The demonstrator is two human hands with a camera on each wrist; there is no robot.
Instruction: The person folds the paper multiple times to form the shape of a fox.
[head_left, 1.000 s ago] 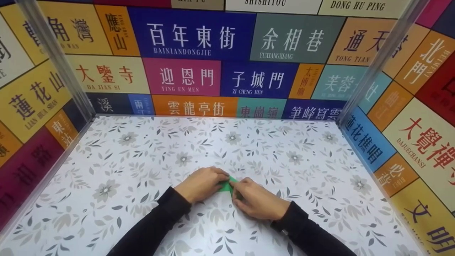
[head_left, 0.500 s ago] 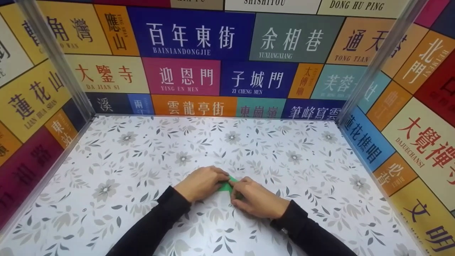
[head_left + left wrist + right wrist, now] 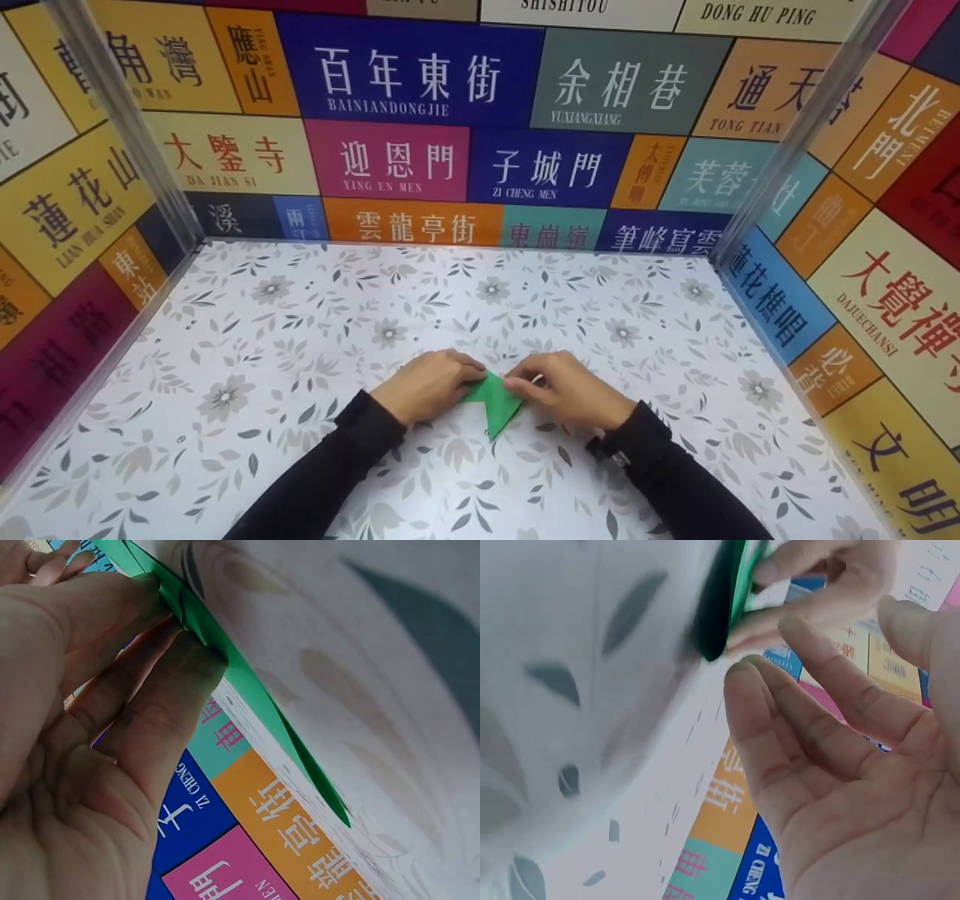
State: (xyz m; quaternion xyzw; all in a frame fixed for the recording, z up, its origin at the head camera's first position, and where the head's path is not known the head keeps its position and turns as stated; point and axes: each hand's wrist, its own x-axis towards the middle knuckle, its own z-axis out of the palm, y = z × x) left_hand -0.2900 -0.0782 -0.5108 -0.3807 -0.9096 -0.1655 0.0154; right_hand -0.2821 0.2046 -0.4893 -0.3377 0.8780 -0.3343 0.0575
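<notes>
A piece of green folded paper lies on the floral-patterned tabletop, one pointed end toward me. My left hand presses its fingertips on the paper's left part. In the left wrist view, thumb and finger tips rest side by side along the green paper, which has a slightly raised fold. Over the paper's right edge is my right hand, fingers bent loosely. The right wrist view has this right hand with thumb and fingers spread apart, nothing between them, just off the paper's tip.
The white tabletop carries grey leaves and flowers. Upright panels with colourful lettered blocks enclose it at the back, left and right. Clear corner strips join the panels.
My right hand has lifted from the paper and shifted right and slightly away from me, uncovering the paper's right part and near point. The left hand stays in place.
</notes>
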